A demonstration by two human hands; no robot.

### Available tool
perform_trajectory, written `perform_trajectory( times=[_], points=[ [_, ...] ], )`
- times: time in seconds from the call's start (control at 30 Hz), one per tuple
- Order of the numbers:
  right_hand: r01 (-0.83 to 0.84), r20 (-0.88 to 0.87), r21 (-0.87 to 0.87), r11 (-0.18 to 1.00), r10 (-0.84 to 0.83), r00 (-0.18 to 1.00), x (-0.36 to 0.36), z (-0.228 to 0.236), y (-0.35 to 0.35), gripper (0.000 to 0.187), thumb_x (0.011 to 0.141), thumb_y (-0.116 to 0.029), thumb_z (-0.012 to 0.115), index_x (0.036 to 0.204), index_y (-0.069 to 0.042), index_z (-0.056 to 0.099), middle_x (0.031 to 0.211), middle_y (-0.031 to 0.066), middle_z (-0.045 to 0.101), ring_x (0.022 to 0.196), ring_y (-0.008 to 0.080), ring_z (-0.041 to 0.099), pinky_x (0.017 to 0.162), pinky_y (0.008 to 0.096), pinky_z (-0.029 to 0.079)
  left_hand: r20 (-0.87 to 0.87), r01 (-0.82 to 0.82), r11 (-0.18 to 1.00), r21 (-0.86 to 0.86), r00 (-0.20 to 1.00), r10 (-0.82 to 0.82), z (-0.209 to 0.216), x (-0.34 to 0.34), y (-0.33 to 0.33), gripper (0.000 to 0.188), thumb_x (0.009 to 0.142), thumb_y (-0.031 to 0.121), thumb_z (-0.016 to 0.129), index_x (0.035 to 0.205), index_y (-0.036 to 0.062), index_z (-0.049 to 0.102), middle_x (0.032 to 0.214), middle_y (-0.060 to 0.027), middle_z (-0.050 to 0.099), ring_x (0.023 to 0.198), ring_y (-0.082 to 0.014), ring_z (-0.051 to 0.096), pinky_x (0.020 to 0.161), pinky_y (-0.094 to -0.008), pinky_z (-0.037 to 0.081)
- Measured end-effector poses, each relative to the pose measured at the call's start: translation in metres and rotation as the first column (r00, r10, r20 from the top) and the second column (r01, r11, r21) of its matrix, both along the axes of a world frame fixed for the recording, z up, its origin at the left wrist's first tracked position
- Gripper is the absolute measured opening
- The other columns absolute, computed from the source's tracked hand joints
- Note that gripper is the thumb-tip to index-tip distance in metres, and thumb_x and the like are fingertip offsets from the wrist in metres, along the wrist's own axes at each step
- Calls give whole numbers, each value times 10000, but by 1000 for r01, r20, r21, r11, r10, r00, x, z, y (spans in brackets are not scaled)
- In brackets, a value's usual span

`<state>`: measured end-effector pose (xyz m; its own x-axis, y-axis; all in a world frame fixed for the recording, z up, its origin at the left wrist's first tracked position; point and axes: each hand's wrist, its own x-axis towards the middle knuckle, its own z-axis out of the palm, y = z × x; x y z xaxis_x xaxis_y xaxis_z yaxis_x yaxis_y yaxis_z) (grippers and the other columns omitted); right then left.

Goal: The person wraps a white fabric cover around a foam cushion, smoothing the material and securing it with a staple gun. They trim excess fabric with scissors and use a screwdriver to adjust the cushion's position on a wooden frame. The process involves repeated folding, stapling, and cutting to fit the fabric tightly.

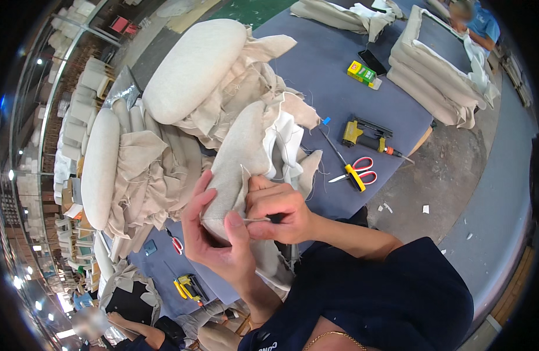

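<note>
A beige fabric-covered cushion piece (237, 143) stands tilted in front of me, with loose cloth and white lining (287, 137) hanging from its far side. My left hand (220, 234) is closed around its near end, fingers on the left face and thumb on the near right edge. My right hand (281, 210) is curled tight beside the thumb, knuckles against the fabric's raised edge. A thin, rod-like thing with a dark end (275, 218) runs from the right fingers toward the left thumb; its exact kind is hidden.
Yellow-and-black staple gun (369, 137), red-handled scissors (366, 169), yellow-handled screwdriver (355, 177) and a green-yellow box (363, 74) lie on the grey table (334, 76). Padded pieces (196, 67) pile up at left. Another person (483, 26) works at far right, one (141, 333) at lower left.
</note>
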<state>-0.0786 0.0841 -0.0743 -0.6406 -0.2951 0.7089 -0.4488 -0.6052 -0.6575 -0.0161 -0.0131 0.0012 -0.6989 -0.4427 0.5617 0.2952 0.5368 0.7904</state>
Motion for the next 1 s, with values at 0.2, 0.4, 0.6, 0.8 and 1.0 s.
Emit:
perform_trajectory(
  times=[0.2,0.4,0.6,0.8,1.0],
  points=[
    [-100,127,189,977,77,989,-27,-8,55,198,859,-153,815,801,-10,691,699,74,622,644,222,545,607,343,421,26,-61,992,-106,998,64,5,-16,9,349,895,173,667,1149,-62,627,1266,-260,675,1162,-313,653,1018,-406,495],
    [97,144,863,496,-425,894,-158,-143,116,119,893,-128,717,909,-10,729,908,131,738,795,314,701,726,371,538,45,-110,987,-117,992,116,7,-27,-18,375,881,225,687,1131,-48,628,1229,-242,690,1144,-296,654,1021,-409,481],
    [299,-297,954,27,-50,954,-255,-319,152,525,818,-56,688,1324,-122,565,1236,159,578,1132,407,607,916,503,534,144,-153,987,-52,977,159,18,-46,-29,416,797,220,695,1126,-25,631,1200,-219,708,1108,-275,662,1000,-379,481],
    [226,-225,974,4,99,969,-295,-341,146,223,811,-83,765,1026,-92,706,1042,141,687,995,406,677,836,504,561,181,-178,981,-80,965,190,26,-55,-21,452,723,143,658,1149,-6,620,1226,-179,711,1126,-271,675,1030,-378,481],
    [225,-227,933,282,-29,974,-315,-311,166,215,809,-68,792,1001,-22,705,727,124,670,705,282,690,681,413,555,138,-113,985,-133,982,131,22,-56,9,533,787,234,699,1242,-15,577,1244,-210,686,1139,-268,672,1020,-394,504]
  ],
)
